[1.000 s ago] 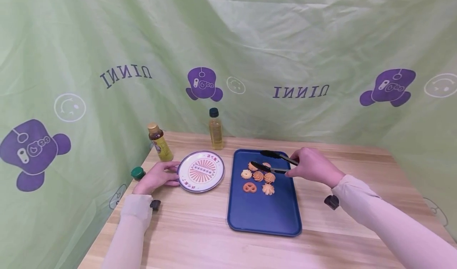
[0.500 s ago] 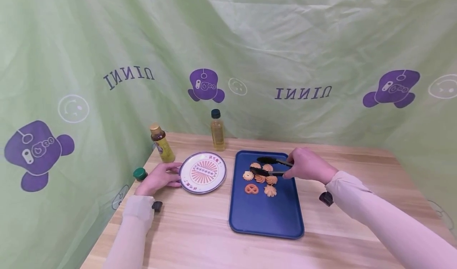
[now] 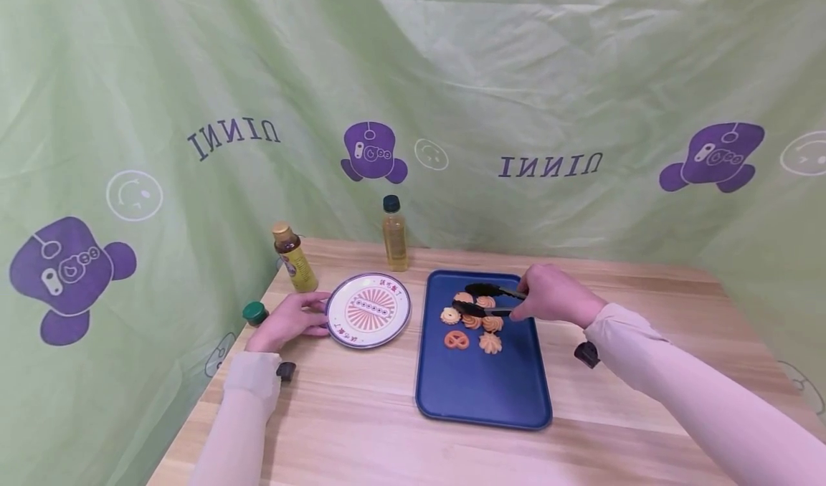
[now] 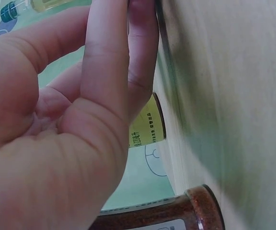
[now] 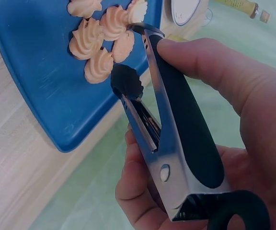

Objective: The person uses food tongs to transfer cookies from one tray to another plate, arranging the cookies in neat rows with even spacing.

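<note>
My right hand grips black-and-silver tongs, which point left over the blue tray. Their two tips stand apart, right at the back group of swirled cookies. On the tray lie several piped cookies, among them a flower-shaped one and an orange pretzel-shaped one at the front. At the left rim of a white plate with a red sunburst print, my left hand touches the edge with nearly straight fingers. In the left wrist view those fingers reach up along the dark rim.
Behind the plate stands a clear bottle of yellow liquid with a dark cap. A yellow-labelled bottle is at the table's back left, and a green-capped jar is beside my left hand. A green printed curtain hangs behind the wooden table.
My right hand has moved the tongs a little left, and their tips now come over the back cookies. The whole head view has shifted slightly; my left hand stays at the plate.
</note>
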Demonstrator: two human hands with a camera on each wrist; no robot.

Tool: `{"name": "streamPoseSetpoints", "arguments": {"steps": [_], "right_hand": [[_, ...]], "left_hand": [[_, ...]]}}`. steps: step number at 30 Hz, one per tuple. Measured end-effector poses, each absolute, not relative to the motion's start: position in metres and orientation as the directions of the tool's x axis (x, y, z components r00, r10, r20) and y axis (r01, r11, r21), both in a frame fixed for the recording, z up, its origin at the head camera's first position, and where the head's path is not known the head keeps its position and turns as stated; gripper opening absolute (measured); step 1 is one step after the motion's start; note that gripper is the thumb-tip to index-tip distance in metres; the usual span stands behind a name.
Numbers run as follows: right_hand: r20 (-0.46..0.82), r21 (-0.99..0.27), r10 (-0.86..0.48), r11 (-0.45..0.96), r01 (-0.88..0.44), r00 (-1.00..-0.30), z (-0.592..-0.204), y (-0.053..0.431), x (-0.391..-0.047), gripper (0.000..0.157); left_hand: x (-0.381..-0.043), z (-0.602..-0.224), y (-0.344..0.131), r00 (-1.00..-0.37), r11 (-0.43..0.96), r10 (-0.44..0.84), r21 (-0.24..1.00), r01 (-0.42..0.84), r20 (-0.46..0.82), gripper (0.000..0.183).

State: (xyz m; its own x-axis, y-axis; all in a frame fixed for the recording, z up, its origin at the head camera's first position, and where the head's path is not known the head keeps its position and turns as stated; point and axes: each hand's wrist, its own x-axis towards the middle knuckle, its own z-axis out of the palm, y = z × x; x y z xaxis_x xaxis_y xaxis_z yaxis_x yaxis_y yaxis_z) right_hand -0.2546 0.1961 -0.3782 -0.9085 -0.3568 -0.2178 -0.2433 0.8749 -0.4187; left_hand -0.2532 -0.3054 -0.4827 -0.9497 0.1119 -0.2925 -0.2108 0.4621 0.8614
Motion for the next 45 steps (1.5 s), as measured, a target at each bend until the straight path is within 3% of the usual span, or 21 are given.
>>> {"name": "streamPoseSetpoints", "arguments": {"steps": [3, 14, 23, 28, 45], "right_hand": [[-0.228, -0.428, -0.351, 0.874, -0.231, -0.908, -0.379, 0.193, -0.256, 0.054], [-0.201, -0.406, -0.354, 0.879, -0.251, -0.913, -0.380, 0.186, -0.258, 0.067], [-0.169, -0.406, -0.361, 0.873, -0.269, -0.917, -0.381, 0.183, -0.256, 0.050], [-0.159, -0.421, -0.365, 0.865, -0.271, -0.917, -0.381, 0.179, -0.257, 0.066], [-0.147, -0.482, -0.430, 0.818, -0.314, -0.891, -0.373, 0.122, -0.272, 0.065]], "left_hand": [[-0.253, -0.481, -0.305, -0.951, 0.464, 0.117, 0.862, -0.204, -0.288, 0.064], [-0.252, -0.481, -0.305, -0.952, 0.474, 0.112, 0.857, -0.202, -0.286, 0.064], [-0.252, -0.480, -0.307, -0.952, 0.471, 0.119, 0.860, -0.196, -0.282, 0.065], [-0.253, -0.480, -0.307, -0.952, 0.474, 0.115, 0.857, -0.200, -0.285, 0.065], [-0.254, -0.480, -0.306, -0.948, 0.471, 0.128, 0.859, -0.199, -0.290, 0.065]]}}
